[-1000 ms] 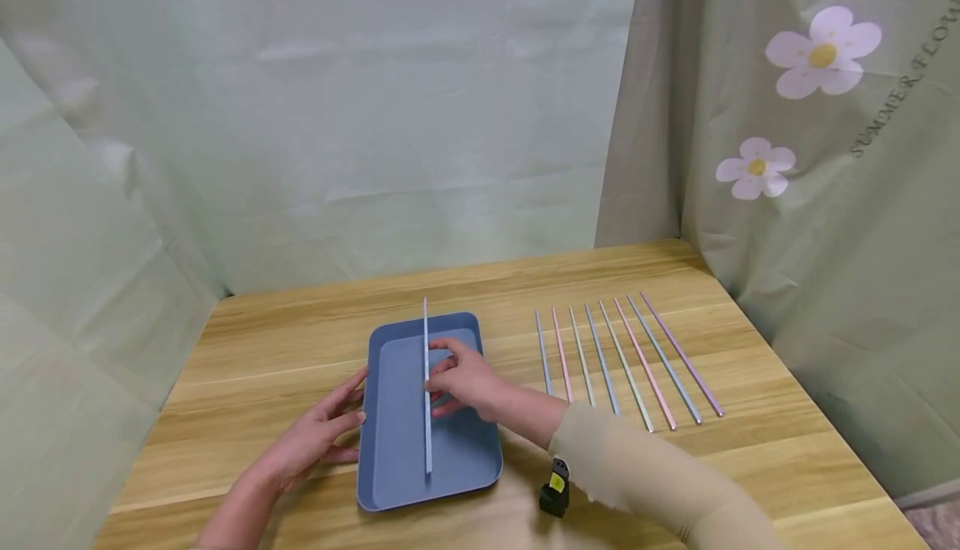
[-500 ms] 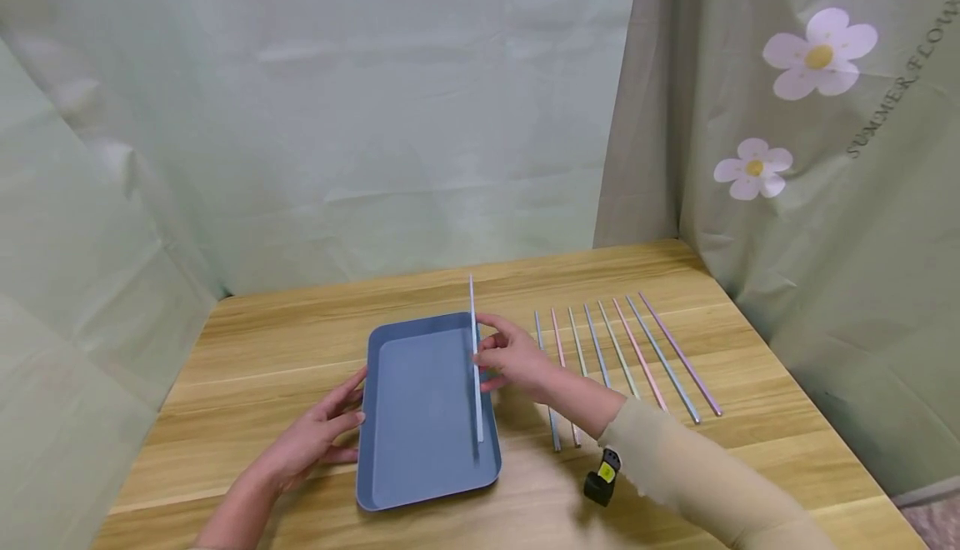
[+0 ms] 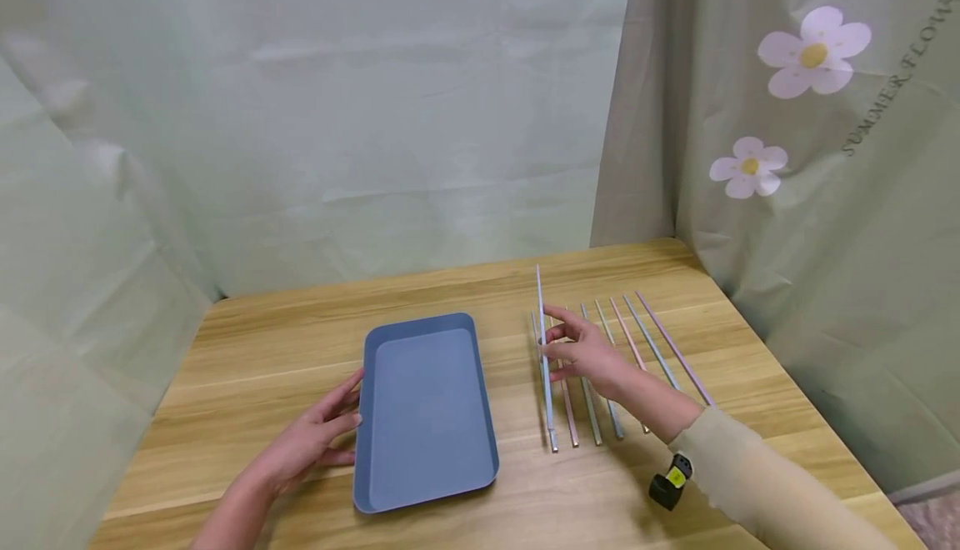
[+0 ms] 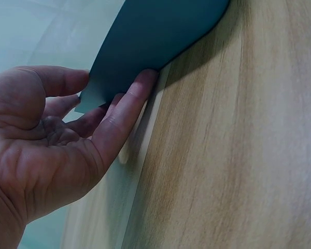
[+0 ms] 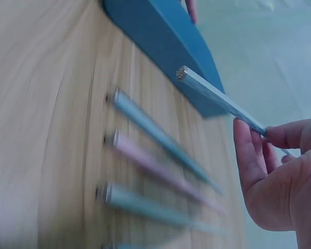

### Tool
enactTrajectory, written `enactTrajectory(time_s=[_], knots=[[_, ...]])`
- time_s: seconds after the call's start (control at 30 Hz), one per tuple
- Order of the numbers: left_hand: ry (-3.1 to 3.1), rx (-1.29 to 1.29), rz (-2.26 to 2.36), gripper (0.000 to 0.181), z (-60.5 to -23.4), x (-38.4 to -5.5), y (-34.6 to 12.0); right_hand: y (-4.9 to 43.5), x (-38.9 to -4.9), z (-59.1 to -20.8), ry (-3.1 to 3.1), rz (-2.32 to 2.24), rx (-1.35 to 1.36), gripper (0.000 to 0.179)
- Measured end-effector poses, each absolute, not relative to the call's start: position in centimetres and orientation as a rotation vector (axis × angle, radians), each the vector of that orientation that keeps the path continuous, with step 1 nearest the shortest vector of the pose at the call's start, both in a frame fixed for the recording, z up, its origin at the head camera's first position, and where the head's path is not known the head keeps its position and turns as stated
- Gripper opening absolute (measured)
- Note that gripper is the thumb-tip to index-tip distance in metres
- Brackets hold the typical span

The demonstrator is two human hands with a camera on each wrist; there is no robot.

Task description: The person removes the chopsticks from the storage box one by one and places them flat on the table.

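My right hand [image 3: 588, 358] pinches a pale blue-lilac chopstick [image 5: 212, 94] between thumb and fingertips. In the head view it overlaps the leftmost chopstick of a row on the table; the right wrist view shows it raised above that row. Among those lying there are a blue chopstick [image 5: 150, 127], a pink chopstick [image 3: 572, 421] and a purple chopstick [image 3: 672, 346]. My left hand [image 3: 318, 433] rests against the left side of a blue-grey rectangular tray [image 3: 423, 404], fingers extended along its outer wall and thumb tip at the rim. Nothing lies in the tray.
The wooden table [image 3: 270, 342] carries the tray left of the chopsticks. A pale curtain [image 3: 420, 117] hangs behind, and a flowered curtain [image 3: 810, 225] hangs at the right. A black wrist device [image 3: 671, 483] hangs under my right forearm.
My right hand has carried the chopstick rightward from over the tray, past its right edge, to the left end of the row. The left hand and tray have stayed in place.
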State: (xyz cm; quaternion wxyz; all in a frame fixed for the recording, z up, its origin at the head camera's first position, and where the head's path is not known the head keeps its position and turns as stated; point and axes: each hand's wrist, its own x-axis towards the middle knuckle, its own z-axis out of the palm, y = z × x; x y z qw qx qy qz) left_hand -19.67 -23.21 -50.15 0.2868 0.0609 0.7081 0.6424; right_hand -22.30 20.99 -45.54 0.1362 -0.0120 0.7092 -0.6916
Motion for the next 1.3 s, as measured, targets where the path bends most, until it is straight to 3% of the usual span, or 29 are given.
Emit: enactTrajectory(time_s=[0.4,1.3], knots=[[1.886,0.181,1.717,0.074,-49.7,-19.6,-23.1,29.7,-22.2,-46.0,2.175,-1.866,-0.023,0.068],[1.899,0.165,1.711,0.074,-49.8,-19.6,-23.2,41.3,-23.5,-45.5,2.39,-1.641,0.038,0.066]])
